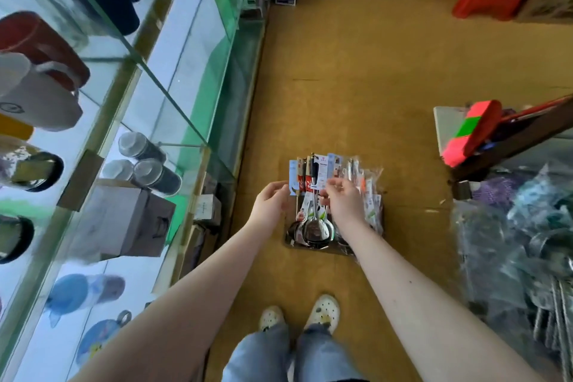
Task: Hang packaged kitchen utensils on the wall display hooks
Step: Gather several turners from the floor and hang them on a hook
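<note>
On the floor [356, 71] right of the glass display case [173, 108], left hand [271, 205] and right hand [342, 200] pinch card tops of packaged utensils [314, 228], likely stiff, bowl-heavy steel in slippery sleeves, best lifted by those cards.

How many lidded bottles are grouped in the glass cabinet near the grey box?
3. One dark bottle is uppermost, a second dark one below-right of it, a paler one left of that. Others may be hidden.
</note>
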The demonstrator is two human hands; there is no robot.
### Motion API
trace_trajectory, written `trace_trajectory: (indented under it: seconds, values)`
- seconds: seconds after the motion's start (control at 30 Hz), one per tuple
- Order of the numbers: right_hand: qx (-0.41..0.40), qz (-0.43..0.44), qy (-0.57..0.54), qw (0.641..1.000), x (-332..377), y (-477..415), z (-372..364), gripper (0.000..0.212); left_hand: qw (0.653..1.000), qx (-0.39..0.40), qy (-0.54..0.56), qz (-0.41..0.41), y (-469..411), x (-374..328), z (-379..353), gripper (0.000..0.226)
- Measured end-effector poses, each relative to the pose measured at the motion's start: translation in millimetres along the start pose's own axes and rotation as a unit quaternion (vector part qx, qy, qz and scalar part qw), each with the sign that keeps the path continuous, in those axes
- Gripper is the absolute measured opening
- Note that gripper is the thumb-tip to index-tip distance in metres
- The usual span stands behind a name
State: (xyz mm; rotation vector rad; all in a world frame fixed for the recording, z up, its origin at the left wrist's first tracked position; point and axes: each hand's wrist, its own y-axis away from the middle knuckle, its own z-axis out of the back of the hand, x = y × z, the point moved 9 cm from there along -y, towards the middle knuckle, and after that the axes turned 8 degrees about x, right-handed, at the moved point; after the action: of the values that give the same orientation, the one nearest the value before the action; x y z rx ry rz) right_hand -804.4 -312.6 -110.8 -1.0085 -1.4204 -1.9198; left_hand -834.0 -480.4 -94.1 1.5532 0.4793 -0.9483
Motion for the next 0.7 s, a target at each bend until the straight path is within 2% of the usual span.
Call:
trace_trajectory:
  seconds: [0.17, 0.3, 0.5, 0.7]
  values:
    - [-0.009, -0.028, 0.012, 0.999, -32.5, -49.7, -12.1, 0.014, 0.998, 0.009, -0.050, 0.030, -69.9, 28.8, 6.1, 0.021]
    - [-0.030, -0.052, 0.046, 0.997, -79.1, -97.8, -20.4, 0.018, 0.996, 0.039, -0.064, 0.049, -133.6, 65.0, -0.9, 0.008]
    - [-0.046, -0.094, 0.056, 0.993, -190.4, -182.2, -30.5, 0.017, 0.993, 0.058, -0.065, 0.083, -241.0, 163.8, -6.9, 0.007]
    - [-0.053, -0.095, 0.085, 0.990, -305.0, -282.0, -29.8, 0.010, 0.987, 0.080, -0.077, 0.118, -352.3, 278.2, -24.4, 0.006]
